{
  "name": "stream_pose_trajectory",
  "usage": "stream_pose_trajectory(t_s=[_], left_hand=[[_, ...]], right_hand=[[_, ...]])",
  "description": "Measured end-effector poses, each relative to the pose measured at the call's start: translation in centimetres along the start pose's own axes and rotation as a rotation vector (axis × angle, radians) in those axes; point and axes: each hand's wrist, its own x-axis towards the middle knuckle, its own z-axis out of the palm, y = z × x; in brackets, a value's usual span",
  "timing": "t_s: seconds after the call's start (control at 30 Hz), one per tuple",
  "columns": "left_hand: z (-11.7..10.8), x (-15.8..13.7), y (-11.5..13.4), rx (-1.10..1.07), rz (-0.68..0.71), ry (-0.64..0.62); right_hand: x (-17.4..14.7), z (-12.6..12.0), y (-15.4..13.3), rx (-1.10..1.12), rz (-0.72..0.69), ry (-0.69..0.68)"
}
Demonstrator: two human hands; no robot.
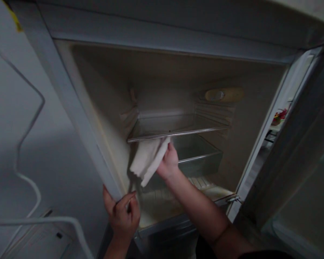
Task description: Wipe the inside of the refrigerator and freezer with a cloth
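An open refrigerator (162,48) stands before me. My right hand (170,162) reaches inside it, closed around a white cloth (148,156). The cloth hangs in folds just under the upper glass shelf (175,125), and its top edge meets the shelf's front rim. Part of my right fingers is hidden by the cloth. Low on the left, my left hand (125,216) grips the refrigerator's side edge (89,154), thumb outside and fingers curled inward. Below the shelf sits a clear drawer (202,163), partly covered by my right forearm.
The refrigerator door (288,144) stands open on the right. A lamp cover (224,95) juts from the inner right wall. Along the left wall runs a white cable (29,133), and a pale bar (43,220) crosses the lower left. Red flowers (280,115) show through the gap at right.
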Motion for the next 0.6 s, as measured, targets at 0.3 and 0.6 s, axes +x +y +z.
stream_pose_trajectory(t_s=[0.3,0.6], left_hand=[[-0.3,0.9,0.8,-0.001,0.038,-0.002],[-0.2,-0.3,-0.2,0.057,0.037,-0.038]], right_hand=[[3.6,3.3,1.6,0.158,0.188,0.058],[14.9,-0.4,3.2,-0.117,0.046,-0.051]])
